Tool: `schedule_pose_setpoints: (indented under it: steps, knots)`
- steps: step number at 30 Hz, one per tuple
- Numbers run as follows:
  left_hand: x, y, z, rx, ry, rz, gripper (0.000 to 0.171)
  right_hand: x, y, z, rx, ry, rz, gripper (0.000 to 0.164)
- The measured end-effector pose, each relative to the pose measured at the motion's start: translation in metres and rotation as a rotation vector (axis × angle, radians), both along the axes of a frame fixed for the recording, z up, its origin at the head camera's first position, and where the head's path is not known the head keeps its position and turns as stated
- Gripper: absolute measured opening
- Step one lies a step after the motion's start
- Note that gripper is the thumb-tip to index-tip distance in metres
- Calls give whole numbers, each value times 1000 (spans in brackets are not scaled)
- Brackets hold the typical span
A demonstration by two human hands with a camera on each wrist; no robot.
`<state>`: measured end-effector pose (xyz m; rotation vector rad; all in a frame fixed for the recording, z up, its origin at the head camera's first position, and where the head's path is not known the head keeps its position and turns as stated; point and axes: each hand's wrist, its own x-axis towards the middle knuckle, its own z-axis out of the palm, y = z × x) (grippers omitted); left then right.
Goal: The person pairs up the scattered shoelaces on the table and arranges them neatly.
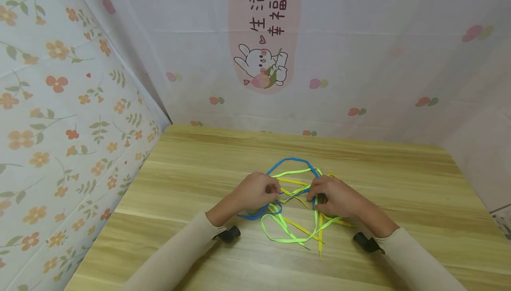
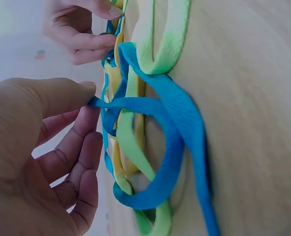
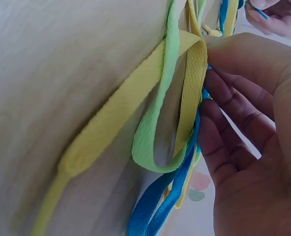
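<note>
Flat blue, yellow and light green shoelaces lie in a loose tangle on the table. My left hand (image 1: 255, 190) pinches the blue shoelace (image 2: 177, 105) between thumb and index finger; the lace loops down from the fingertips in the left wrist view. At the right side of the tangle, my right hand (image 1: 337, 196) has its thumb and fingers on the laces, with the yellow shoelace (image 3: 111, 110) folded at the thumb tip and blue lace along the fingers. The green shoelace (image 3: 169, 93) hangs in a loop beside them. Which laces the right fingertips pinch I cannot tell.
The wood-grain table (image 1: 191, 167) spreads around the tangle. Behind it hangs a white printed cloth (image 1: 191, 60) with a rabbit and writing; a floral cloth (image 1: 60, 104) hangs on the left. Dark wrist cameras sit under both sleeves.
</note>
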<state>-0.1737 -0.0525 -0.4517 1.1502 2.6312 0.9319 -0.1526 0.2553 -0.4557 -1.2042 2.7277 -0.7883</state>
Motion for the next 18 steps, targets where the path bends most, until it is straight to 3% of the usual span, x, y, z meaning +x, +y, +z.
schedule_pose_setpoints:
  steps: [6,11,18]
  knots:
    - [1,-3,-3,36,-44,24,4,0,-2,2,41,11,4,20]
    - [1,-9,-7,120,-138,42,4,0,-4,2,47,27,20,17]
    - [-1,-17,-7,160,-216,69,4,0,-6,-2,9,117,54,20]
